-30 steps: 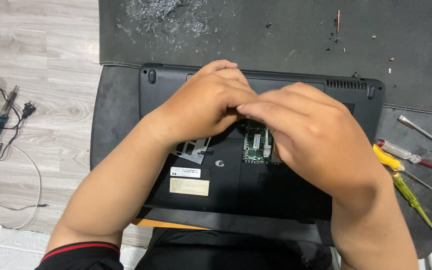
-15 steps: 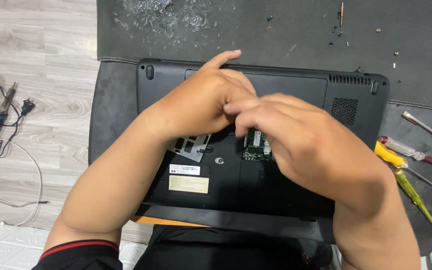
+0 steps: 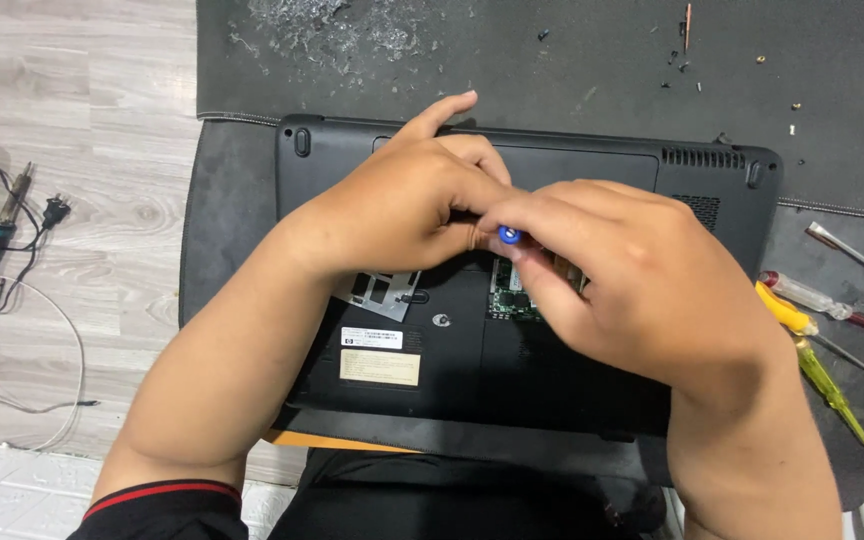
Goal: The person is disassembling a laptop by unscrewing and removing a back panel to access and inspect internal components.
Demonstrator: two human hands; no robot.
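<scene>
A small blue-tipped tool (image 3: pixel 508 236) had just appeared, pinched in the right hand (image 3: pixel 642 290); left hand (image 3: pixel 402 205) narrow, steadying the upturned laptop (image 3: pixel 552 170), work underway.

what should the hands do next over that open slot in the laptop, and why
Probably steady the small blue-tipped tool and lower it straight into the open bay where the green board shows. The right hand pinches the tool above it, while the left hand rests on the upturned black laptop. The tool's tip is hidden, so this is a guess.
</scene>
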